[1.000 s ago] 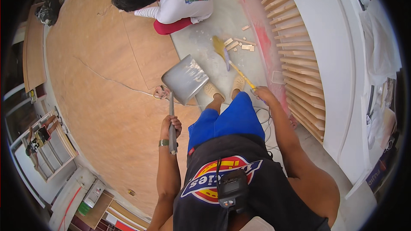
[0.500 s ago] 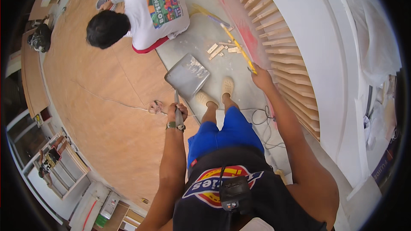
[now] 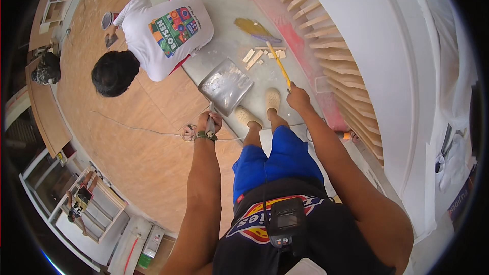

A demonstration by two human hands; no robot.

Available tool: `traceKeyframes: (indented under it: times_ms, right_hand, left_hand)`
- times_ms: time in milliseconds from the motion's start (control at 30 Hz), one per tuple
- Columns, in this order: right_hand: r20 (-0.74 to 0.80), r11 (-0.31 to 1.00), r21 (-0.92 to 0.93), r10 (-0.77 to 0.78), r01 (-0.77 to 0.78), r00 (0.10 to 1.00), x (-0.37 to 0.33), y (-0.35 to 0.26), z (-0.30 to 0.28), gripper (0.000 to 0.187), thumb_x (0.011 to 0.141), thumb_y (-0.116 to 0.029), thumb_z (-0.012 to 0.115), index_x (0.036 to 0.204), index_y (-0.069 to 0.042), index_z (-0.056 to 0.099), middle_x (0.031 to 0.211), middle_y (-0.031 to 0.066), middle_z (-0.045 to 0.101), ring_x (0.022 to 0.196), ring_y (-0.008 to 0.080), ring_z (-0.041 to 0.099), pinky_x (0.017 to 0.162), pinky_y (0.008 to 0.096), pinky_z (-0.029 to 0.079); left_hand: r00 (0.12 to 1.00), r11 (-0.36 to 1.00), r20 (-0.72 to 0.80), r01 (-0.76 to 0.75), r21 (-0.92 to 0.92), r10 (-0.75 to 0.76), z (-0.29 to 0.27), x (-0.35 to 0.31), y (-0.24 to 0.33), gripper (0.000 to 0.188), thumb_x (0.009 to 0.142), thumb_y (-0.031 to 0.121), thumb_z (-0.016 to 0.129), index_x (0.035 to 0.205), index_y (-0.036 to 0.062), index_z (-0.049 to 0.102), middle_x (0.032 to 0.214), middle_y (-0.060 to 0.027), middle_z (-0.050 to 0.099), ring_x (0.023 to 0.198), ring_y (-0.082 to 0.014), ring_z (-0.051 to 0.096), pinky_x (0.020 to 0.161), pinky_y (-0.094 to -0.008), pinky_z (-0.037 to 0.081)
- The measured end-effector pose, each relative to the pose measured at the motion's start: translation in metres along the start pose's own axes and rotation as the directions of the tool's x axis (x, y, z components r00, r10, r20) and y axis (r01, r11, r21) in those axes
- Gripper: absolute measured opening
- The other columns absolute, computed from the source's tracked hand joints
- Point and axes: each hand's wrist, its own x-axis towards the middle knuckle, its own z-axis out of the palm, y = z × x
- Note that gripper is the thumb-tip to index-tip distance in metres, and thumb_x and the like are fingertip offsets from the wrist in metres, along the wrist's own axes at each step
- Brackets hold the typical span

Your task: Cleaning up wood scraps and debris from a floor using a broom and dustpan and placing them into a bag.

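My left hand (image 3: 209, 122) is closed round the grey handle of a wide metal dustpan (image 3: 219, 82). The pan rests across the edge of the wooden panel and the grey floor, with pale dust and bits in it. In my right hand (image 3: 298, 97) is the yellow handle of a broom (image 3: 278, 62). Its yellowish bristles (image 3: 248, 25) lie on the floor beyond several small wood offcuts (image 3: 251, 59). The offcuts sit between the bristles and my feet, to the right of the pan.
A co-worker (image 3: 168, 35) in a white shirt crouches on the left, one hand on the wooden panel (image 3: 127, 137) near a small tub (image 3: 107, 19). A coiled cord (image 3: 189, 132) lies by my left hand. Wooden slats (image 3: 336, 61) and a curved white counter (image 3: 392, 71) line the right.
The broom has come nearer to me and the offcuts, and my right hand has moved left. The co-worker has shifted left and leans lower. My left hand still holds the dustpan.
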Motion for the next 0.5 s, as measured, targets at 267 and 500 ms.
traceKeyframes:
  times_ms: [267,500]
  right_hand:
    - [0.049,0.958,0.286,-0.041,0.025,0.998,-0.059,0.014,0.004,0.047,0.078,-0.015,0.048,0.123,-0.005,0.046,0.097,0.0254,0.060,0.093,0.0394,0.057,0.081,0.0442,0.045]
    - [0.055,0.903,0.429,-0.038,0.011,0.998,-0.098,0.012,0.004,0.040,0.080,-0.029,0.052,0.110,-0.003,0.056,0.095,0.0241,0.061,0.091,0.0384,0.058,0.081,0.0425,0.045]
  left_hand:
    - [0.992,0.944,-0.018,0.124,0.307,-0.124,0.057,-0.001,0.003,0.020,0.088,0.015,0.035,0.071,0.0049,0.040,0.052,0.0044,0.043,0.041,-0.0057,0.043,0.037,-0.0164,0.041]
    - [0.976,0.816,-0.185,0.201,0.542,-0.117,0.119,0.017,-0.017,0.026,0.086,0.022,0.039,0.062,0.0126,0.038,0.051,0.0046,0.042,0.041,-0.0072,0.040,0.036,-0.0195,0.037]
